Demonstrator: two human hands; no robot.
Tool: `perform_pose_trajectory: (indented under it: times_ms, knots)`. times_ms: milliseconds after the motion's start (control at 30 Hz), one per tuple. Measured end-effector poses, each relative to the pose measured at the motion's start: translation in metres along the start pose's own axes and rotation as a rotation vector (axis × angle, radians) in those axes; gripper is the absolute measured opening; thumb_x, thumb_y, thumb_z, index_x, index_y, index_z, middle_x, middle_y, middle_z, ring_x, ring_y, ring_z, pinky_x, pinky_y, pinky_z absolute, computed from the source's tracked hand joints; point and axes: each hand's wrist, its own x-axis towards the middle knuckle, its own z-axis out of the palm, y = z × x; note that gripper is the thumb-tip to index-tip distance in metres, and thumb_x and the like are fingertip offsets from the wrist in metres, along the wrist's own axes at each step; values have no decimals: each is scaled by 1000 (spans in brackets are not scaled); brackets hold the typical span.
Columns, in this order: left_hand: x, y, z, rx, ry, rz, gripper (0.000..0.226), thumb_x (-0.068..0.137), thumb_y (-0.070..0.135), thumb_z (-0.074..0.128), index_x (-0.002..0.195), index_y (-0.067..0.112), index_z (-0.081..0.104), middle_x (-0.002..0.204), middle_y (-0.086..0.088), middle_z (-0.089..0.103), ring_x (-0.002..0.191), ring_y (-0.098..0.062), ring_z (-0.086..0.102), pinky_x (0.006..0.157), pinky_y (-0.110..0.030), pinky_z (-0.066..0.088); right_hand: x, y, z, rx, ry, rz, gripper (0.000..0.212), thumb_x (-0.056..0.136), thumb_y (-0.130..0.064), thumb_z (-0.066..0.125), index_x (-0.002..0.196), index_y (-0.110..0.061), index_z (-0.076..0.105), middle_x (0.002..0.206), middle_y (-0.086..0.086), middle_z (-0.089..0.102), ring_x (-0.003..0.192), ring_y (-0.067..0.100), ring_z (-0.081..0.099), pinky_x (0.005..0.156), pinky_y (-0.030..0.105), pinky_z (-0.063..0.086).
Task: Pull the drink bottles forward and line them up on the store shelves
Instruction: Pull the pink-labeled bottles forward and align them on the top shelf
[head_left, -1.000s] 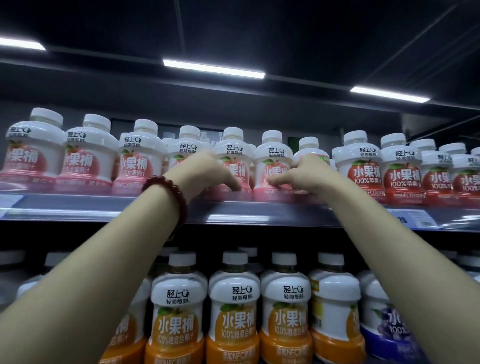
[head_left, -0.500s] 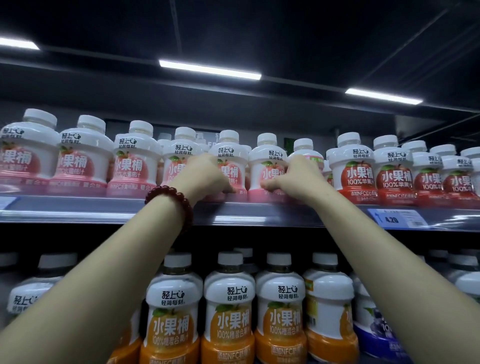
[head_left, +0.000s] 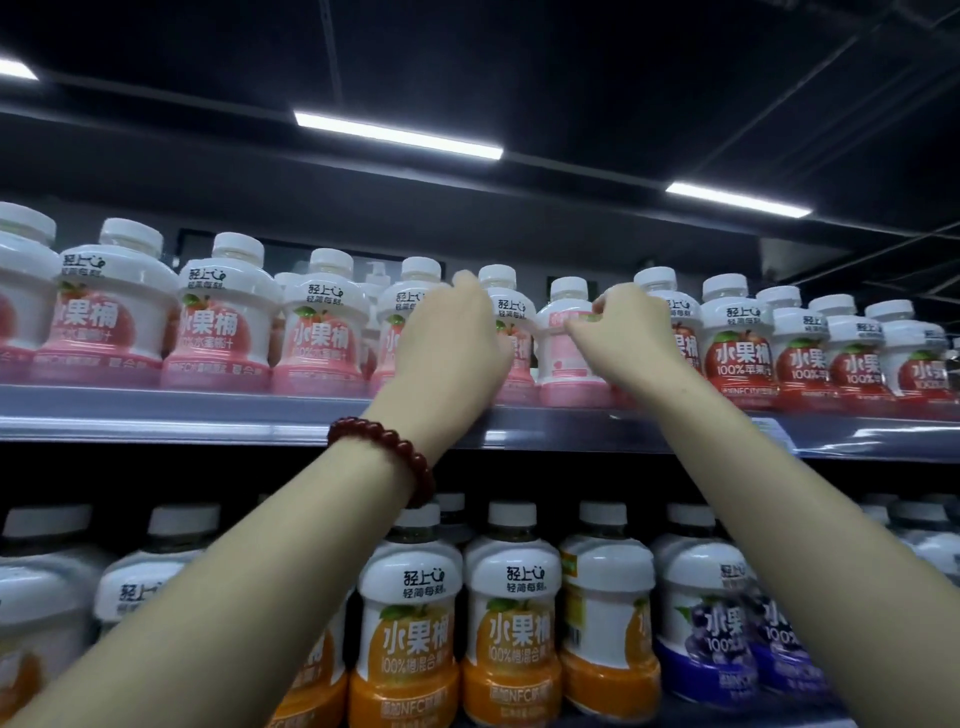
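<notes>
Dim store aisle, upper shelf stocked with pink bottles. Left hand wrapped round pink bottle; right hand pinching turned bottle just beside it.

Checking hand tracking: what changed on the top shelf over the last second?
Both hands rose from the bottles' bases to their shoulders. The left hand grips a pink bottle; the right hand pinches the pink bottle turned label-away. The lower-shelf orange bottles stayed put.
</notes>
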Motion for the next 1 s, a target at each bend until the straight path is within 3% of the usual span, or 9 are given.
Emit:
perform_pose_trajectory:
  times_ms: [133,267,333,433,533,600,800,900,1000]
  knots:
    - [4,28,22,-109,-23,54,8,84,12,53,87,11,47,92,-12,58,94,-35,56,65,-31,32,5,17,-10,-82,-36,38,29,85,-19,58,63,-10,42,74,10,50,81,28,48,50,29,26]
    - [5,32,43,-118,-70,72,10,79,11,55,74,12,46,88,-14,61,79,-31,52,65,-31,36,4,16,-3,-47,-76,31,15,85,-19,60,87,-7,51,87,9,52,82,25,46,52,30,28]
    - [4,28,46,-123,-39,82,1,78,9,55,77,9,55,87,-14,63,84,-33,56,66,-32,38,5,15,6,-34,-99,37,19,86,-18,58,98,-4,55,90,11,52,81,25,45,59,28,32]
    - [3,20,43,-151,-2,81,14,79,9,55,87,6,66,88,-12,64,91,-31,57,70,-30,40,12,14,24,-37,-37,57,28,84,-22,58,104,-2,58,103,16,62,81,30,49,66,28,34]
    - [1,12,38,-155,-36,69,13,75,7,58,79,5,70,76,-9,62,85,-31,59,64,-27,37,19,10,42,-169,-16,83,52,82,-33,68,121,-1,53,120,13,58,104,30,60,69,27,36]
    - [1,7,36,-141,-74,46,15,74,10,58,79,5,72,76,-12,69,81,-31,63,65,-31,47,24,9,49,-261,-10,143,73,79,-41,72,131,2,44,127,12,54,113,26,60,67,30,37]
    - [1,-2,29,-114,-136,8,18,75,12,58,80,4,74,79,-16,72,83,-32,64,76,-39,53,30,11,33,-264,-48,142,61,75,-22,76,123,1,46,122,11,57,110,29,61,69,30,43]
    - [2,-5,28,-112,-140,-25,18,75,11,58,82,4,72,82,-16,71,83,-32,63,73,-34,53,21,12,31,-274,-47,111,67,80,-26,74,127,5,37,126,15,53,115,32,57,72,32,40]
    - [-4,-3,23,-91,-155,13,21,78,17,57,87,6,72,88,-15,70,87,-31,62,74,-33,52,17,8,39,-291,-72,109,93,76,-41,77,135,11,27,134,17,46,122,29,53,74,30,38]
